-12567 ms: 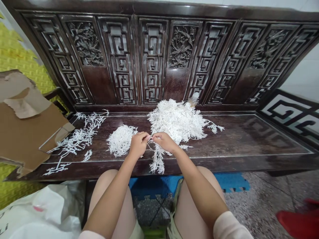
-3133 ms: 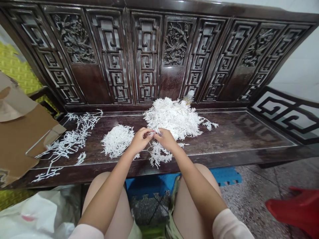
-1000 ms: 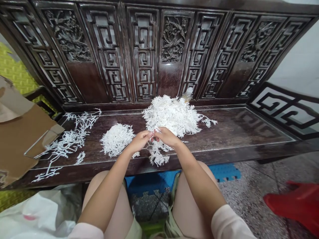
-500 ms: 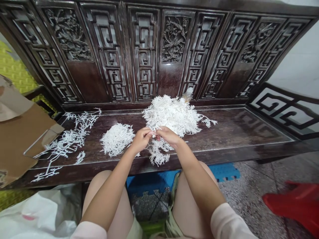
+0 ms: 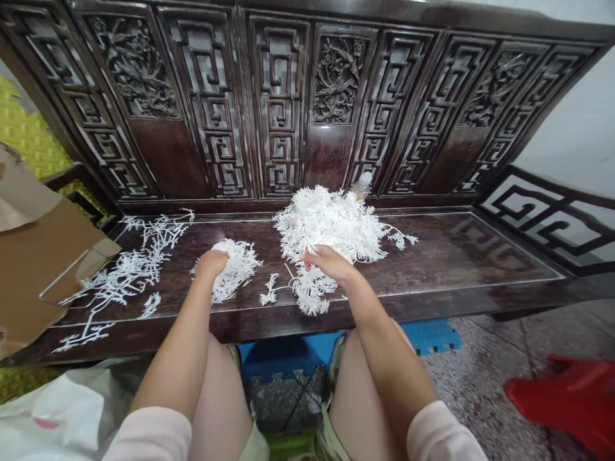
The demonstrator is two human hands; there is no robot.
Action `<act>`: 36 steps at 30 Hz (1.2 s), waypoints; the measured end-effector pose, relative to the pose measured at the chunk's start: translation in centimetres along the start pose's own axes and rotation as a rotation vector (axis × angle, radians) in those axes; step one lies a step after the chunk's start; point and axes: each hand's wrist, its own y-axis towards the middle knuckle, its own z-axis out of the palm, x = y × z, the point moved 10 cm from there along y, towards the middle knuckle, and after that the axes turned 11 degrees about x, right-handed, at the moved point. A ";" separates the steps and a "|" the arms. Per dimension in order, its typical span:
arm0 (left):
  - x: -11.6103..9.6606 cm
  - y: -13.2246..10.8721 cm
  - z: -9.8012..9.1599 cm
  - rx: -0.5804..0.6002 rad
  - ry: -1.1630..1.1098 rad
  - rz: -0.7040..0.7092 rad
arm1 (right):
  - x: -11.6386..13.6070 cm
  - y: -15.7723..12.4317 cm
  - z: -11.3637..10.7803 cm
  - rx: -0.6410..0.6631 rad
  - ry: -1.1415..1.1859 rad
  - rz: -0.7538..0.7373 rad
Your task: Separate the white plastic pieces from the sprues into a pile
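Smaller pile (image 5: 239, 267) under left grip (image 5: 212, 262)

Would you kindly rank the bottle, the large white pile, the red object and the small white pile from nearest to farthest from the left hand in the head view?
1. Small white pile: right at the left hand.
2. Large white pile: to its right.
3. Bottle: farther right, toward the back.
4. Red object: far right, low in the picture.

Left forearm (image 5: 185, 339) extended forward; left grip (image 5: 214, 261) turned back-up, fingers mostly hidden; right forearm (image 5: 379, 330) angled forward and inward; right grip (image 5: 330, 261) pointing inward, fingers curled, fingertips drawn together; grips set well apart, wrists nearly straight.
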 end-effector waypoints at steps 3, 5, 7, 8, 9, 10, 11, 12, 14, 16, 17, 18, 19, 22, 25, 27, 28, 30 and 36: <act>1.5 0.6 2.1 0.049 0.094 -0.082 | -0.6 0.4 0.6 -0.015 -0.019 0.025; 1.4 0.7 3.0 0.053 0.124 -0.100 | -0.9 0.6 0.5 -0.044 -0.053 0.031; 0.5 0.5 2.9 0.032 0.156 -0.109 | -1.3 1.0 0.3 -0.059 -0.087 0.025; -0.1 0.2 2.7 0.019 0.183 -0.115 | -1.4 1.1 0.3 -0.060 -0.101 0.021; -0.8 -0.2 2.4 0.008 0.214 -0.116 | -1.6 1.2 0.2 -0.060 -0.113 0.019; -1.8 -0.8 2.1 0.002 0.242 -0.100 | -1.7 1.3 0.2 -0.062 -0.126 0.020; -3.1 -1.5 2.0 0.006 0.255 -0.055 | -1.8 1.4 0.2 -0.064 -0.139 0.023; -4.7 -2.4 2.2 0.030 0.242 0.028 | -1.8 1.4 0.2 -0.069 -0.151 0.029; -8.8 -5.0 3.3 0.137 0.124 0.296 | -1.7 1.3 0.4 -0.076 -0.163 0.046; -12.4 -8.3 4.7 0.272 -0.013 0.547 | -1.4 1.2 0.7 -0.073 -0.155 0.052; -13.5 -9.8 5.1 0.296 -0.039 0.622 | -1.2 1.2 1.0 -0.063 -0.144 0.044; -14.4 -10.9 5.3 0.281 -0.034 0.666 | -1.0 1.2 1.3 -0.052 -0.133 0.030; -14.9 -11.7 5.3 0.235 -0.002 0.689 | -0.9 1.2 1.5 -0.043 -0.124 0.015; -15.8 -12.7 5.4 0.128 0.086 0.733 | -0.8 1.3 1.7 -0.035 -0.124 0.005; -16.1 -12.7 5.9 0.139 0.076 0.781 | -1.0 1.4 1.7 -0.032 -0.147 0.008; -16.2 -12.7 5.7 0.107 0.069 0.796 | -1.0 1.4 1.7 -0.024 -0.157 -0.001; -16.2 -12.7 5.4 0.087 0.061 0.801 | -1.0 1.5 1.7 -0.024 -0.160 -0.003; -16.4 -12.8 5.0 0.073 0.015 0.820 | -0.9 1.5 1.6 -0.035 -0.147 -0.006; -17.2 -13.2 4.3 0.154 -0.188 0.940 | 0.1 1.5 1.6 -0.021 -0.014 -0.086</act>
